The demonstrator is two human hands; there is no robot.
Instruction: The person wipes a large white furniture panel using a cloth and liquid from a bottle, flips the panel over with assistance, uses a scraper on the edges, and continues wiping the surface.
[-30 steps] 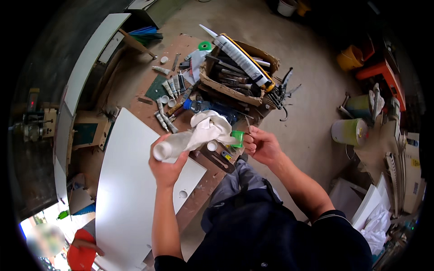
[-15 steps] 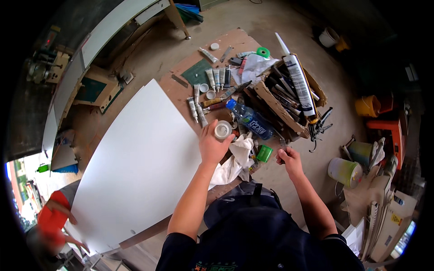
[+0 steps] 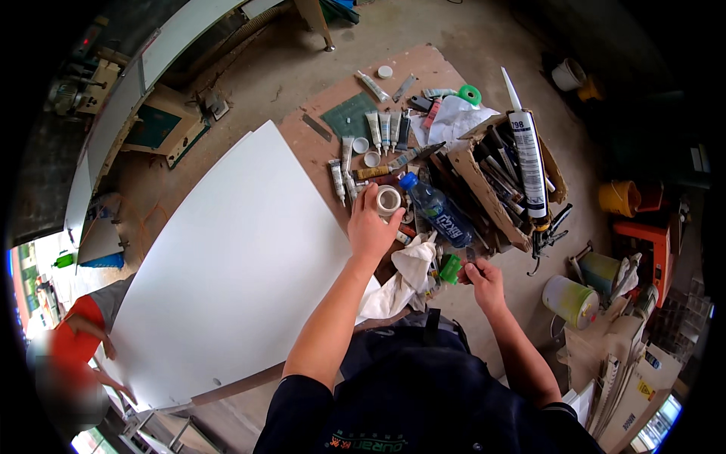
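One co-worker in an orange-red top point(image 3: 85, 333) leans at the far left, a hand point(image 3: 127, 393) at the rim of the broad white panel point(image 3: 242, 250). If that person pushed, the panel could slide toward your forearm.

Next come the small tubes point(image 3: 337, 181), lying loose on the brown board point(image 3: 435, 68); a careless sweep of your wrist might scatter them. Your left hand point(image 3: 372, 233) is wrapped around a small round white container point(image 3: 389, 200), fingers and thumb on its sides, open mouth facing up. Tilting it could spill whatever is inside; I cannot tell what that is.

Just below, the crumpled white cloth point(image 3: 401, 284) could snag on your wrist and drag things with it. The blue-capped bottle point(image 3: 439, 208) lies on its side just right of the container and might roll if bumped.

Beside the green box point(image 3: 451, 268), your right hand point(image 3: 484, 281) has its fingers closed, pinching what looks like a thin flat tool point(image 3: 470, 256); a loose pinch could drop it. Farther right, the caulking gun point(image 3: 529, 166) rests across the cardboard box point(image 3: 473, 178) and might topple if knocked.
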